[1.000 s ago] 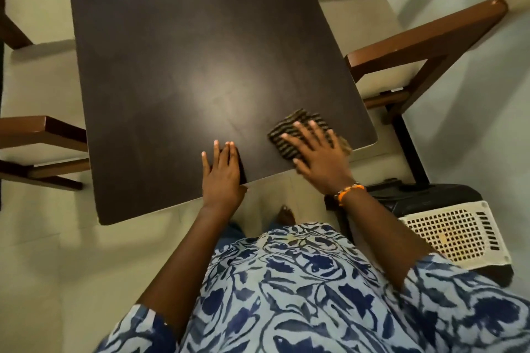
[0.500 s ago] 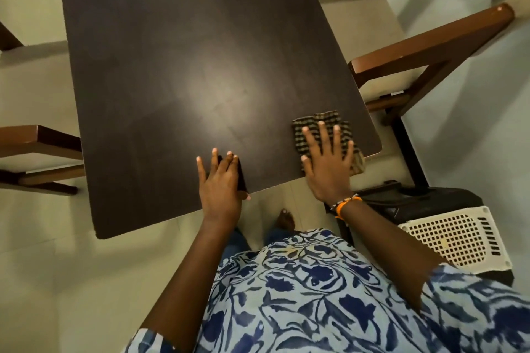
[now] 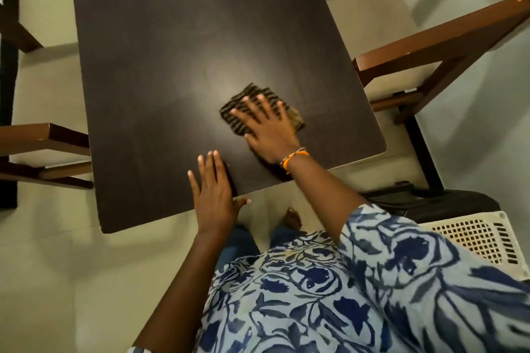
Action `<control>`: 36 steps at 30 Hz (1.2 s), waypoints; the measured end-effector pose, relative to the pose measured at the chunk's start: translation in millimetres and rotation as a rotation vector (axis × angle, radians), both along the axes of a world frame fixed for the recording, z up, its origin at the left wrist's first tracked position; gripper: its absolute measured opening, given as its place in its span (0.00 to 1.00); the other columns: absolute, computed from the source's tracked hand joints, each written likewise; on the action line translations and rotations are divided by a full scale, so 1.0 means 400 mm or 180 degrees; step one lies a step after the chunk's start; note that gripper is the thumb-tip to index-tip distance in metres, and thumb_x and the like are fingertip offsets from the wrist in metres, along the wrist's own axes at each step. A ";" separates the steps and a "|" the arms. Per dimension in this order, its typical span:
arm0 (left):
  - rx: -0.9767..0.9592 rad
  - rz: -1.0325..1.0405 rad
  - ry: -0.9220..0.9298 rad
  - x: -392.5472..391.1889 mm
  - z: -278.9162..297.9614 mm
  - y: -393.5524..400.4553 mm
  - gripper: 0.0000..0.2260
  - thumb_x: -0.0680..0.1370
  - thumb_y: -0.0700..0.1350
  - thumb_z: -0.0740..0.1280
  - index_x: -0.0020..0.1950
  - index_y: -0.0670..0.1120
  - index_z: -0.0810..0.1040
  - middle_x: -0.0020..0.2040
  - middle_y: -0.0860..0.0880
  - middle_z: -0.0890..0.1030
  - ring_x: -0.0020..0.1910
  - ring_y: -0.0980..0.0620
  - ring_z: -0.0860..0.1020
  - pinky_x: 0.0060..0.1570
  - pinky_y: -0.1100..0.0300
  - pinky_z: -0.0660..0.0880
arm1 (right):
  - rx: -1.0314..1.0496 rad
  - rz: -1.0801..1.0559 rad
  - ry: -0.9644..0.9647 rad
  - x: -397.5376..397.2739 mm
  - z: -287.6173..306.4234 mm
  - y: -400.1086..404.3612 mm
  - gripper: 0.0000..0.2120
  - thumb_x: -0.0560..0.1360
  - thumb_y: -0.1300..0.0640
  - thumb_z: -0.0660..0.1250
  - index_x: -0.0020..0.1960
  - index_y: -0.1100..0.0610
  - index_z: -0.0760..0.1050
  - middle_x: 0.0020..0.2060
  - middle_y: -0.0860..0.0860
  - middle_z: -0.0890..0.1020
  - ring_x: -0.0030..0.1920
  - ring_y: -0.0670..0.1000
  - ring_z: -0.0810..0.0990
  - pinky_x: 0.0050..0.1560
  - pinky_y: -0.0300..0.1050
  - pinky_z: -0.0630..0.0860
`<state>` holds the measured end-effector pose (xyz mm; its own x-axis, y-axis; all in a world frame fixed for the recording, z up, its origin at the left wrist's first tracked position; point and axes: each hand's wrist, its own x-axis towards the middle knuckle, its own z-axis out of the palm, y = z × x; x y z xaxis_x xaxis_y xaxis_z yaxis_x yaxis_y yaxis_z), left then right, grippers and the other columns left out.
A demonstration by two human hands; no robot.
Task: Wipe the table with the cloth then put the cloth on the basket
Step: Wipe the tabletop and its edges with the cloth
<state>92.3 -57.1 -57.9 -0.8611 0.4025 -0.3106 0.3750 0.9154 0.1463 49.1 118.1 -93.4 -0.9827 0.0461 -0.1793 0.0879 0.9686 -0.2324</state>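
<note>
The striped cloth (image 3: 259,108) lies flat on the dark table (image 3: 183,60), toward its near right part, pinned under the right hand (image 3: 268,126), whose fingers are straight and spread wide over it. The left hand (image 3: 213,192) rests on the table's near edge, fingers straight and close together, thumb hooked over the edge. The white perforated basket (image 3: 481,238) sits on the floor, near right, well apart from the cloth.

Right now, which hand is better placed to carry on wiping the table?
Right. The right hand lies flat with spread fingers on the striped cloth on the dark table. The left hand rests flat on the near edge, apart from the cloth.
</note>
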 end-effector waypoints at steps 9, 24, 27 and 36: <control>-0.0426 -0.0341 0.0147 -0.054 0.018 0.039 0.57 0.66 0.62 0.71 0.75 0.43 0.34 0.78 0.42 0.41 0.76 0.41 0.37 0.68 0.41 0.32 | 0.0056 -0.1773 0.0031 0.153 0.009 0.332 0.28 0.78 0.50 0.55 0.76 0.45 0.51 0.77 0.51 0.52 0.76 0.57 0.46 0.72 0.66 0.46; -0.0264 0.0783 -0.0016 -0.012 0.014 -0.157 0.57 0.65 0.61 0.73 0.75 0.37 0.39 0.77 0.39 0.42 0.76 0.41 0.40 0.71 0.40 0.37 | -0.0081 0.0436 -0.0156 0.016 0.009 -0.245 0.29 0.78 0.49 0.56 0.76 0.43 0.50 0.77 0.51 0.48 0.77 0.58 0.44 0.71 0.67 0.42; -0.0248 0.0833 -0.0053 -0.002 0.023 -0.184 0.55 0.66 0.59 0.73 0.75 0.37 0.40 0.78 0.40 0.43 0.76 0.41 0.40 0.71 0.41 0.36 | -0.0085 0.1279 0.0005 0.113 -0.008 -0.286 0.27 0.75 0.47 0.53 0.74 0.44 0.58 0.76 0.52 0.58 0.76 0.59 0.54 0.70 0.68 0.51; -0.0412 -0.0090 -0.0026 0.052 0.024 -0.043 0.47 0.73 0.56 0.68 0.76 0.40 0.38 0.78 0.44 0.42 0.76 0.41 0.38 0.68 0.43 0.32 | 0.0134 0.0592 0.0075 0.315 -0.009 0.085 0.31 0.71 0.46 0.53 0.74 0.39 0.52 0.76 0.48 0.56 0.76 0.54 0.52 0.71 0.63 0.50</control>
<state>113.1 -74.2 -48.2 -0.8472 0.3827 -0.3686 0.4003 0.9159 0.0308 175.1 152.2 -97.1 -0.9789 -0.1298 -0.1578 -0.0986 0.9766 -0.1913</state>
